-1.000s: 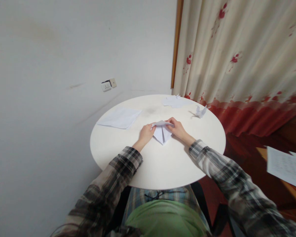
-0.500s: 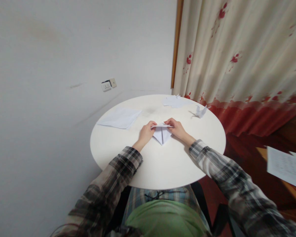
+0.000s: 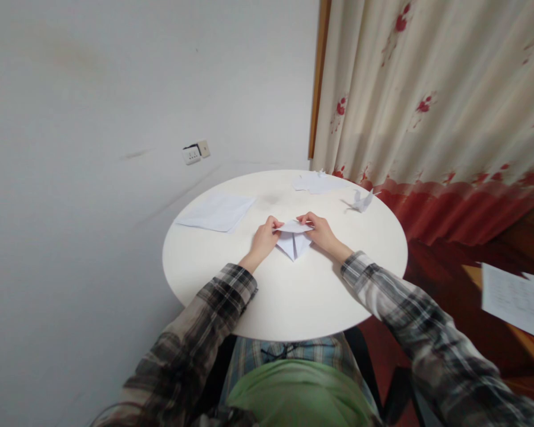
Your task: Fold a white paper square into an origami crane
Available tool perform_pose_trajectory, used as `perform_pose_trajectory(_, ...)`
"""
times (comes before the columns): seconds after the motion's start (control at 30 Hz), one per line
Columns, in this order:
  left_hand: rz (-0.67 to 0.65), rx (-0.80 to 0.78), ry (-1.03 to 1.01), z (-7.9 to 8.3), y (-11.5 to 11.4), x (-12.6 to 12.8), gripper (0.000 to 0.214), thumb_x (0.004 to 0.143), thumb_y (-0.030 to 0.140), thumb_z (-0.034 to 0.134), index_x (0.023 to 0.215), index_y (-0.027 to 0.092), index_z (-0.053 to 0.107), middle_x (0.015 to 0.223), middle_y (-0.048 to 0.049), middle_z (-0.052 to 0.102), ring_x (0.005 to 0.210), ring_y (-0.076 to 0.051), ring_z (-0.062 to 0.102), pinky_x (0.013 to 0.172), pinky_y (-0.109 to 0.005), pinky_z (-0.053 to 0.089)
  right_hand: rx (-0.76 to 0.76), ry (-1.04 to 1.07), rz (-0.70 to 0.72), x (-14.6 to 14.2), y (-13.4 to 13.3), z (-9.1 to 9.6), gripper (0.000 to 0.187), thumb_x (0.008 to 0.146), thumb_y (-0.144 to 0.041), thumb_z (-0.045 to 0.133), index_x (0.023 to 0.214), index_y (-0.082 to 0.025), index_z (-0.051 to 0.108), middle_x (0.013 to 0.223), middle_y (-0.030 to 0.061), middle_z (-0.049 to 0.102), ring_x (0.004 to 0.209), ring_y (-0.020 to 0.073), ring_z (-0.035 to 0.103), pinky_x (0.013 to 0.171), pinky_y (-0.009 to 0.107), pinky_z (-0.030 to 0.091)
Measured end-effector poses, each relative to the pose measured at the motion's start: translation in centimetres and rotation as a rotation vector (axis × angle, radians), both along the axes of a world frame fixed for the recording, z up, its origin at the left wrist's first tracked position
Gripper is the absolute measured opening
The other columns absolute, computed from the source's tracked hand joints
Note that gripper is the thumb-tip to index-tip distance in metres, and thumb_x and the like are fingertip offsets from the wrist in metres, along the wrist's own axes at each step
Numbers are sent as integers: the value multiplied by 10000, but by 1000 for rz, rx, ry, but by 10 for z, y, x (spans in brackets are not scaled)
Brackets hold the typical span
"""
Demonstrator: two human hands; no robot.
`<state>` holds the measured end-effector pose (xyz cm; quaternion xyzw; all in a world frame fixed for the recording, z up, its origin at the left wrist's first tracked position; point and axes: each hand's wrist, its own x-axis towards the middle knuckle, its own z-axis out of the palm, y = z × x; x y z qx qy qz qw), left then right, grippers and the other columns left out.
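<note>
White folded paper [image 3: 294, 240] lies on the round table [image 3: 293, 302] directly between our hands, its wide edge running left to right and its point aimed near, with our left hand [image 3: 263, 239] and right hand [image 3: 323, 233] each pinching one far corner, equally close.

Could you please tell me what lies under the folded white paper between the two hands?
The folded paper rests on the bare round white table. The left hand and right hand pinch its far corners. Whatever lies beneath its layers is covered.
</note>
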<state>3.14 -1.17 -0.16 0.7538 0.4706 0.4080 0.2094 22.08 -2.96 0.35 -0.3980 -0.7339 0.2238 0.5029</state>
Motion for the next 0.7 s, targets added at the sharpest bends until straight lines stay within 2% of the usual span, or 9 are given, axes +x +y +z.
perform_pose_trajectory(0.37,-23,34,41,-1,1,-1,158,726,100,503,835,207,463,978,-49,665,899,-175,615,759,-299,463,-7,19,-10,0,-1,1,170,636,-78,441,754,-198,465,955,51,631,909,156,589,789,303,451)
perform_pose_trajectory(0.7,-16,30,45,-1,0,-1,186,726,74,480,846,213,452,965,-22,668,889,-162,612,742,-284,460,-10,5,20,0,3,-3,172,629,-83,440,753,-198,471,922,23,628,863,142,590,754,288,463)
